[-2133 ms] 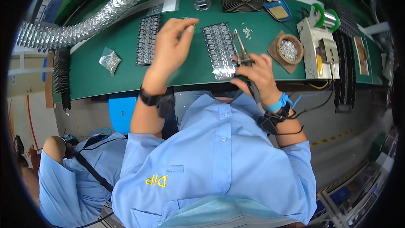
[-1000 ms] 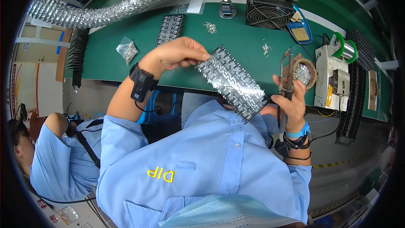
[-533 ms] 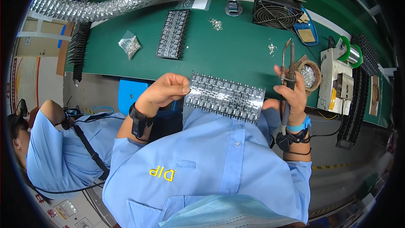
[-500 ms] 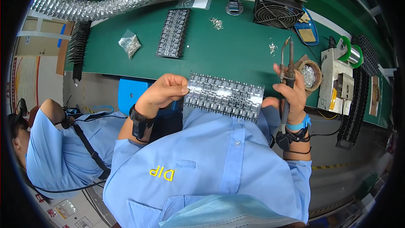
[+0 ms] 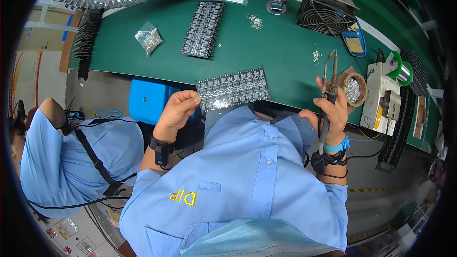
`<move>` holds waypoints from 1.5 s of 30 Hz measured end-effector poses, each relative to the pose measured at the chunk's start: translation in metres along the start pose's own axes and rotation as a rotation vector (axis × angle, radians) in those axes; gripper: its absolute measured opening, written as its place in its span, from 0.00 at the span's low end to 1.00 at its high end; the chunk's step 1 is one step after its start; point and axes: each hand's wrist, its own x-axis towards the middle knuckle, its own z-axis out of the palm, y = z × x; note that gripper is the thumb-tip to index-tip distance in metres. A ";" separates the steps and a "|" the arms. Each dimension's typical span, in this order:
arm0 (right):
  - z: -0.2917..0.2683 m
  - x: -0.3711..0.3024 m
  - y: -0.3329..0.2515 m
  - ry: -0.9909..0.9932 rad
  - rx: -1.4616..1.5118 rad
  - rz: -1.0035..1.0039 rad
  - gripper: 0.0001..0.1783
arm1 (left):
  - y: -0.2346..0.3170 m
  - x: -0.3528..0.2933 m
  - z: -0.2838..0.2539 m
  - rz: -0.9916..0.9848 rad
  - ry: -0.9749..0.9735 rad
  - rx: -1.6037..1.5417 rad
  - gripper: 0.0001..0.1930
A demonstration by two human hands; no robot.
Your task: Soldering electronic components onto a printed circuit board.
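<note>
Your left hand (image 5: 182,108) pinches the left end of a rectangular black-and-silver circuit-board panel (image 5: 233,89) at the near edge of the flat green tabletop (image 5: 157,69); its long axis runs crosswise, right end angled away from you. Your right hand (image 5: 336,113) grips a dark-handled metal soldering iron (image 5: 332,88), tip pointing away.

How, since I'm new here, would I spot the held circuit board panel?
Find the green workbench, then the left hand at its near edge. It pinches one end of the circuit board panel, held up, whereas the similar panel farther back lies on the bench.
</note>
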 end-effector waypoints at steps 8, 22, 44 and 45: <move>0.005 -0.015 -0.018 0.018 0.022 0.067 0.22 | -0.034 0.004 0.047 -0.036 0.052 0.004 0.04; 0.017 -0.040 -0.025 0.002 0.095 0.210 0.19 | -0.047 0.034 0.103 -0.162 -0.240 0.160 0.08; 0.039 -0.032 -0.037 -0.108 -0.034 0.133 0.28 | 0.003 0.037 0.096 1.048 -0.037 1.266 0.22; 0.039 -0.032 -0.038 -0.101 -0.052 0.136 0.28 | 0.003 0.039 0.101 1.044 -0.023 1.306 0.24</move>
